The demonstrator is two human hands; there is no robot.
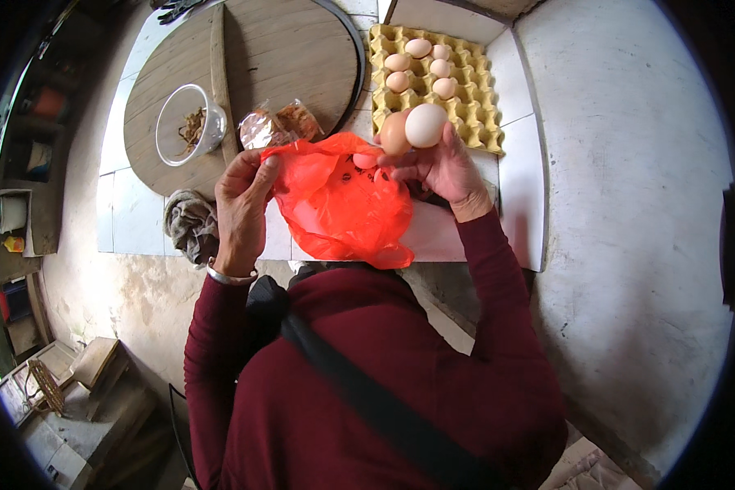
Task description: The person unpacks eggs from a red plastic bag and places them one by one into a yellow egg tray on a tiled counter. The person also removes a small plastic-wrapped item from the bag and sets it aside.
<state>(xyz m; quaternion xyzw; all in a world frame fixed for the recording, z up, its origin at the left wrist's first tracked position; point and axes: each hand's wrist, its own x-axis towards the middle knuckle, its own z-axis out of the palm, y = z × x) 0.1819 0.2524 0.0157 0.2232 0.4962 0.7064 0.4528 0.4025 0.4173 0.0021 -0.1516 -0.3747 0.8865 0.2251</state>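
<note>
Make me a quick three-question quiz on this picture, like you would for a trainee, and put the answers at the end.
1. What is the left hand gripping? A) cloth B) bag C) tray
2. True or false: the right hand holds two eggs of different shades.
3. What does the clear bowl stand on?

Key:
1. B
2. True; one is brownish, the other much paler.
3. The round board.

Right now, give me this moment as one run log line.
left hand: gripping red bag | right hand: holding brown egg and pale egg | egg tray: partly filled | clear tub: on round wooden board
</note>
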